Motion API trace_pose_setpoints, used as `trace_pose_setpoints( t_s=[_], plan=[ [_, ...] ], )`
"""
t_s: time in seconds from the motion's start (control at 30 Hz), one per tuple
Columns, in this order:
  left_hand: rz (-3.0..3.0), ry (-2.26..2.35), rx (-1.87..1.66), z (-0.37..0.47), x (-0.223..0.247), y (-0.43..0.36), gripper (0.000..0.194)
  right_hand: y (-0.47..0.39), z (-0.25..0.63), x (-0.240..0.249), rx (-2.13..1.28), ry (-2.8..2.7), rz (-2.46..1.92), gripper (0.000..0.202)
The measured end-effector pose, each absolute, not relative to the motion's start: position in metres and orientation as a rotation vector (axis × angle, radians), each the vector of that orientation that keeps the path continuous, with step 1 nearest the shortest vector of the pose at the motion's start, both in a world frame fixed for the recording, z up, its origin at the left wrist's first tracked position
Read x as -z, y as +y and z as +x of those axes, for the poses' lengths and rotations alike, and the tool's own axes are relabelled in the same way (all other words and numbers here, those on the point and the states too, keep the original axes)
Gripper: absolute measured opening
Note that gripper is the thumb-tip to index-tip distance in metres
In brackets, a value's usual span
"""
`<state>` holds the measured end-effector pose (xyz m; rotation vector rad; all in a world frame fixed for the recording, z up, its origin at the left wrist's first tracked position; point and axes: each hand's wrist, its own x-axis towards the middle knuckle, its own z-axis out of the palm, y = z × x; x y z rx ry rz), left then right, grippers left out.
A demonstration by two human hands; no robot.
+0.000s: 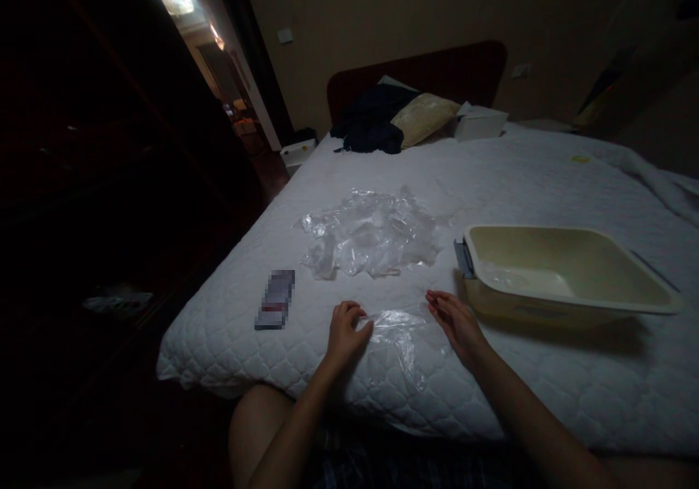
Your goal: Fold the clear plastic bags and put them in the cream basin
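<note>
Plastic film [401,335] (glossy, crinkled) is pinched by the left hand [345,329] and right hand [457,321].

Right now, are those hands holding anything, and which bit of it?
A piece of clear plastic, it seems: left hand at the left end of its far edge, right hand at the right end. The exact pinch is too dim to see.
</note>
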<state>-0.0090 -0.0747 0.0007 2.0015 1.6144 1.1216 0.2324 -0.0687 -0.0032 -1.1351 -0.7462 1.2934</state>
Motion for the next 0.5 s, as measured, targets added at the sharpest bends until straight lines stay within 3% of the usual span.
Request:
trace_pose_setpoints(
  t_s=[0.3,0.5],
  plan=[
    [1.714,1.590,-1.195,-0.010,0.007,-0.072,0.007,-0.052,0.236,-0.012,-0.975,-1.282,-1.312,0.029],
    [1.423,1.459,-1.233,-0.010,0.007,-0.057,0.013,-0.037,0.238,-0.009,-1.205,-1.600,-1.240,0.039]
  ],
)
